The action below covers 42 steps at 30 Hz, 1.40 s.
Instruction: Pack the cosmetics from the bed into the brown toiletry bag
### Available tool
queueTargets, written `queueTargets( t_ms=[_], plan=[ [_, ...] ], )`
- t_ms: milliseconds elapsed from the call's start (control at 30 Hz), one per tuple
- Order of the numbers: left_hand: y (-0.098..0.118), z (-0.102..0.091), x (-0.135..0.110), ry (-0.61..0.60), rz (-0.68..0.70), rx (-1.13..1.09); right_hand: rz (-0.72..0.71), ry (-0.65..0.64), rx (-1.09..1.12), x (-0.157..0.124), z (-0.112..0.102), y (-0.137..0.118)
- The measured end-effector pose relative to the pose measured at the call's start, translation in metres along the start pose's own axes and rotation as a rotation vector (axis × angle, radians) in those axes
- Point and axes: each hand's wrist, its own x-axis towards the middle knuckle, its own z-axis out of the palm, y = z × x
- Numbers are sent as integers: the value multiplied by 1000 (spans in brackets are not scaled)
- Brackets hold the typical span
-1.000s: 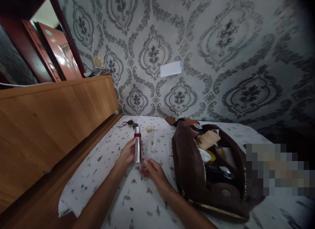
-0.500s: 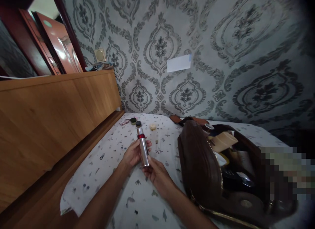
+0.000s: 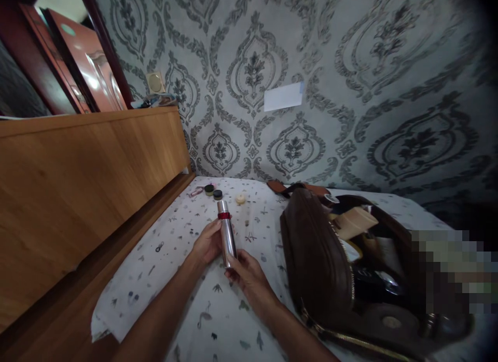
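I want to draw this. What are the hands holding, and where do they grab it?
A silver tube with a red band: left hand at its middle, right hand at its bottom end.

Both forearms were bare, with no sleeves in view. The left hand and right hand wore no gloves, rings or watch.

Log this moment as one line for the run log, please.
left hand: holds silver tube | right hand: grips tube base | tube: tilted, above bedsheet | brown bag: open, right of hands
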Motion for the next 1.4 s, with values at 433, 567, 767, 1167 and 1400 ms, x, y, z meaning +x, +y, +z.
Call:
queueTargets(
  t_ms=[433,567,767,1167,1400],
  plan=[
    [8,-20,2,309,222,981,-82,80,-25,5,-3,12],
    [10,-21,-2,333,239,1424,-108,51,-49,7,-5,17],
    [6,-21,-3,329,185,1599,-140,63,-63,7,-7,15],
    [48,-53,45,489,255,1856,-42,36,161,7,-8,-1],
    [81,-87,111,623,185,1952,3,39,214,8,-12,-1]
  ],
)
